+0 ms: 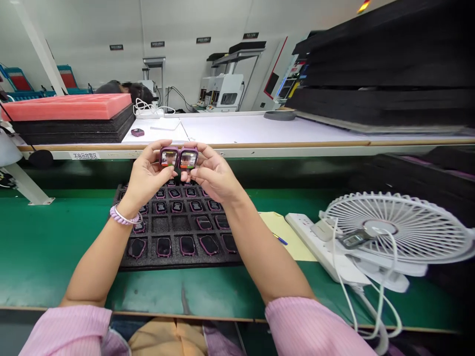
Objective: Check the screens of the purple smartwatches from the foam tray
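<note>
My left hand [146, 174] pinches a purple smartwatch body [169, 157] with a lit screen. Beside it, my right hand [212, 173] pinches a second purple smartwatch body [189, 158], also lit. Both are held side by side, touching, raised above a black foam tray [174, 262] on the green belt. Several more purple watch bodies [186, 245] lie in the tray's pockets, and a few pockets show bare foam. A purple hair tie circles my left wrist.
A white fan [393, 232] lies on a white power strip [315, 242] at right, next to a yellow paper [284, 237]. Behind is a white shelf [260, 129] with a loose watch body [137, 132], pink and black foam stacks [70, 116] and a person's head.
</note>
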`<action>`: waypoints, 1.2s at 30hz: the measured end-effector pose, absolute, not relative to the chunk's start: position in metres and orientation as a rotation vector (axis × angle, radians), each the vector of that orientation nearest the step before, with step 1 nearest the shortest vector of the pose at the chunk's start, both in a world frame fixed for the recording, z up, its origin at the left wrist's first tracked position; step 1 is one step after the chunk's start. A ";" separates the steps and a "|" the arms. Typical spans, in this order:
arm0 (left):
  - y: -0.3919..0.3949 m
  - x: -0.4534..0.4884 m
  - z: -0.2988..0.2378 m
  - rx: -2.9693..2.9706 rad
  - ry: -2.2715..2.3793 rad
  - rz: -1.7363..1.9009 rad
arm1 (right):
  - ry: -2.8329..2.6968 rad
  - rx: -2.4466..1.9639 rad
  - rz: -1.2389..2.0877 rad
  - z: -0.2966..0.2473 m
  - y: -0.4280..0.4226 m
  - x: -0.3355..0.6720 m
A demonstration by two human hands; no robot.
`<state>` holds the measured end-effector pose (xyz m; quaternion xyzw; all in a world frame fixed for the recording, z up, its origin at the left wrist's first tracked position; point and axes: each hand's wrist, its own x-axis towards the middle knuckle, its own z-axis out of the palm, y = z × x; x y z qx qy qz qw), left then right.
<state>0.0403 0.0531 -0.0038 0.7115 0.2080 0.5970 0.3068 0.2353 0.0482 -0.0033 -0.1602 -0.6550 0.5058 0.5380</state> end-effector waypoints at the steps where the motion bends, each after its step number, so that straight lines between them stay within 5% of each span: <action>1: 0.051 0.040 -0.009 1.863 0.562 1.568 | -1.541 -0.390 1.221 -0.010 0.048 0.235; 22: 0.049 0.041 -0.034 1.668 0.735 1.461 | -1.426 -0.425 1.313 -0.050 0.063 0.229; 36: 0.016 0.030 -0.011 1.788 0.701 1.534 | -1.497 -0.481 1.197 -0.019 0.024 0.249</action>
